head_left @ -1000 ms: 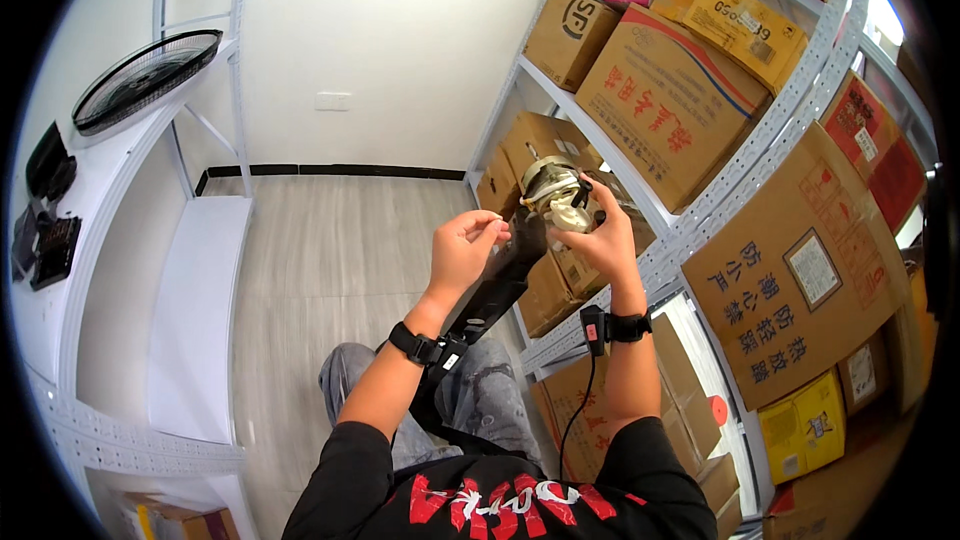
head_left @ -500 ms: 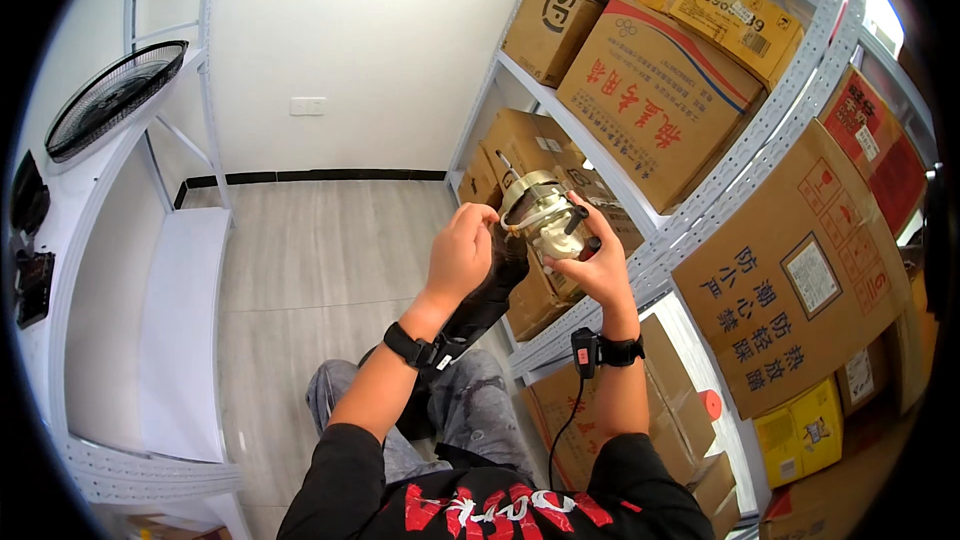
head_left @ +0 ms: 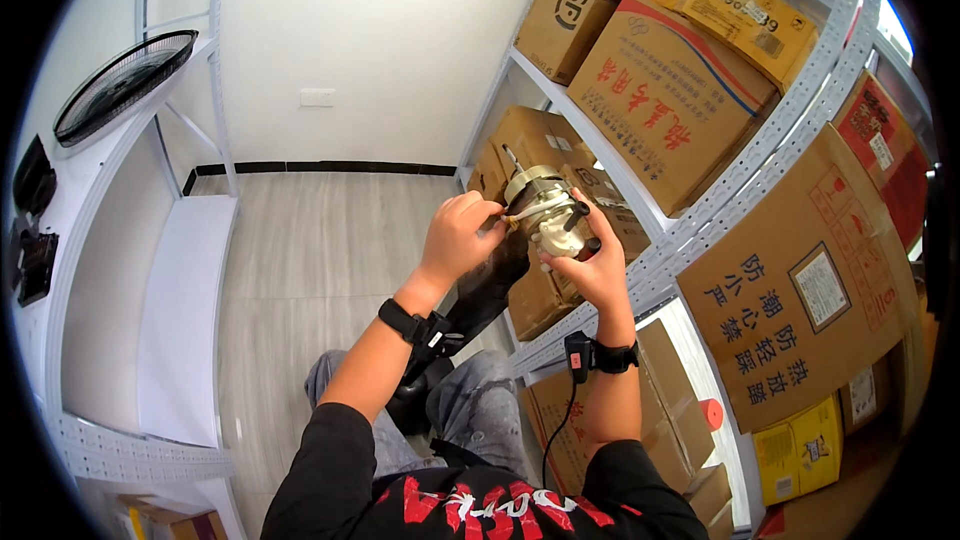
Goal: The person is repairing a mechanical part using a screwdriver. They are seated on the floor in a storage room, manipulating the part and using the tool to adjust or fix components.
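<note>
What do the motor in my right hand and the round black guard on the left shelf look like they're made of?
Motor: casing probably metal, pale gold with a satin sheen, going by its bright highlights. Round black guard: likely coated wire or plastic, since thin, dark mesh-like bars show; the view leaves open which.

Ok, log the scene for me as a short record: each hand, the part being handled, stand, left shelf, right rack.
left hand: fingertips together beside the wires; grip on them unclear
right hand: holding the motor unit from its right side
part: metallic and cream motor unit, thin shaft at its far end
stand: black column below the motor unit, partly hidden by the left arm
left shelf: round black fan grille, dark items nearer
right rack: cardboard boxes
</note>
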{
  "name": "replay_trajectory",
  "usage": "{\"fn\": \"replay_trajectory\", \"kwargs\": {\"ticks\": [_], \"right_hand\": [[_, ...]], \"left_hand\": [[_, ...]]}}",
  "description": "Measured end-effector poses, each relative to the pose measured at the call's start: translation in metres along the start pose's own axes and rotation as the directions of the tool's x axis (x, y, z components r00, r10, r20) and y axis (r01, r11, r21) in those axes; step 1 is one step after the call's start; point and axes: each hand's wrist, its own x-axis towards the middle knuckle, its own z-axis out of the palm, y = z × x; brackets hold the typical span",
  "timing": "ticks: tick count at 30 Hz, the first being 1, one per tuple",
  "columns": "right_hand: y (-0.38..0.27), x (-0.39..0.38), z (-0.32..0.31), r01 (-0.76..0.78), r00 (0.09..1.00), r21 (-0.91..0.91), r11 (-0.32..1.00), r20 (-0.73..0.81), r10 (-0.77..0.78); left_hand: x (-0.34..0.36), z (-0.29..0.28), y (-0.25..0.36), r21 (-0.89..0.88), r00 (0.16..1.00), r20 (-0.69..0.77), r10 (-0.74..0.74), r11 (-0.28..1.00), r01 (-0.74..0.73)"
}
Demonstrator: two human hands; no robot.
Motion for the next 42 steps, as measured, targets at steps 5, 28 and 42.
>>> {"fn": "replay_trajectory", "kwargs": {"ticks": [5, 28, 42], "right_hand": [[0.009, -0.002, -0.003, 0.055, 0.998, -0.119, 0.991, -0.007, -0.056], [0.008, -0.014, 0.003, 0.08, 0.997, -0.192, 0.978, -0.004, -0.082], [0.017, -0.009, 0.007, 0.087, 0.995, -0.189, 0.978, -0.04, -0.096]], "left_hand": [[-0.008, -0.001, -0.001, -0.015, 0.999, 0.026, 0.026, 1.0, -0.026], [-0.036, 0.01, 0.044, 0.041, 0.992, -0.124, 0.028, 0.999, -0.023], [-0.028, 0.0, 0.059, -0.127, 0.979, -0.113, -0.17, 0.98, 0.155]]}}
